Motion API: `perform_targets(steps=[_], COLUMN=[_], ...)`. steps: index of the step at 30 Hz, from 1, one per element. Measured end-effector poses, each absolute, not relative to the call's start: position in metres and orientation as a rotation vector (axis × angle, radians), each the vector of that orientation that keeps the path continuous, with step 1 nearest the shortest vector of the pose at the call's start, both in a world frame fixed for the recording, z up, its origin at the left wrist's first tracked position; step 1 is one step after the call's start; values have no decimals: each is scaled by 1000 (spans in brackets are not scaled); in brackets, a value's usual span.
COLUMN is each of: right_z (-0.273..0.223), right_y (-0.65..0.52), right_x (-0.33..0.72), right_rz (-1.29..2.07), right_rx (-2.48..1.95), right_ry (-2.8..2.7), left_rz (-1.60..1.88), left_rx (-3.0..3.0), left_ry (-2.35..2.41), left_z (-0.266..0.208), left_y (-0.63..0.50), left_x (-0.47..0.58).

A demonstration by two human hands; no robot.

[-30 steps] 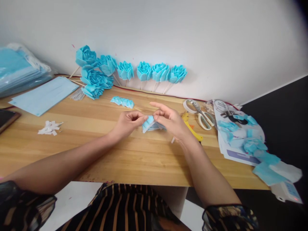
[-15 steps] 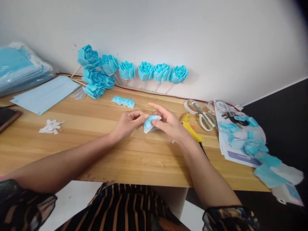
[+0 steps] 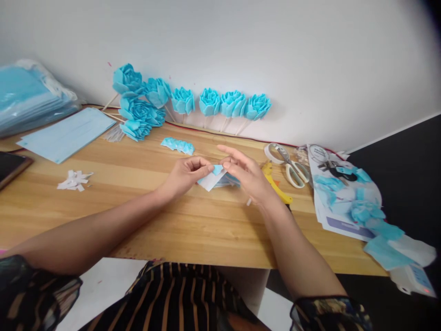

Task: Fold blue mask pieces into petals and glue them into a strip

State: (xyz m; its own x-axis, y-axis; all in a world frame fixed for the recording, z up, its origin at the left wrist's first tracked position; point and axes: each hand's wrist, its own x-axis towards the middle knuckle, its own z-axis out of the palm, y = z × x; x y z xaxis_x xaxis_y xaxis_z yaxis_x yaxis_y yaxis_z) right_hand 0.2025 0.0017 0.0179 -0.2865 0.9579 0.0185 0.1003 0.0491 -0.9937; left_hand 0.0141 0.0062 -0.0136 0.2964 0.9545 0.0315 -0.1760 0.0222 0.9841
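Between my hands, over the middle of the wooden table (image 3: 165, 220), is a small piece of blue-and-white fabric (image 3: 211, 182), its white side mostly showing and a blue part folded over at the top. My left hand (image 3: 189, 174) pinches its left edge between thumb and fingers. On the right, my right hand (image 3: 244, 174) pinches the upper right corner, with the index finger stretched away. More light blue pieces (image 3: 225, 180) lie below the fabric, partly hidden by my right hand. Just behind my hands is a row of folded blue petals (image 3: 178, 145).
Blue fabric flowers (image 3: 209, 102) on sticks lean against the wall. A yellow glue gun (image 3: 280, 189), scissors (image 3: 295, 174) and a tape roll (image 3: 272, 152) lie to the right. Flat blue masks (image 3: 69, 133), white scraps (image 3: 74, 180) and a phone (image 3: 12, 168) are on the left.
The fabric has been turned so that more of its white side shows, with the blue part smaller. My right thumb has shifted up to its corner.
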Motion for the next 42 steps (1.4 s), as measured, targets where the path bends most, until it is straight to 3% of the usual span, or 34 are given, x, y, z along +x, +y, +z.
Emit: perform_targets(steps=[14,16,21,24,36,42], right_z=[12,12,12,10,-12,-7], right_y=[1,-1,-8,-11,-10,-12], right_x=[199,199,194,187,167,167], right_rz=[1274,1075,173,-144,-451,-397], right_rx=[-1164,-1175,-1055,-943,-892,-911], right_ry=[-1465,-1554,-1891,-2057,-2160,-2110], left_rz=[1149,1173,1198,1207,1149,1139], left_rx=[1064,1005,867,783,593,545], left_ry=[843,809,732,706,620,624], left_z=[-14,-15,-10,-9,-8,-6], left_y=[8,10,12,10,3,4], left_x=[13,13,13,13,20,19])
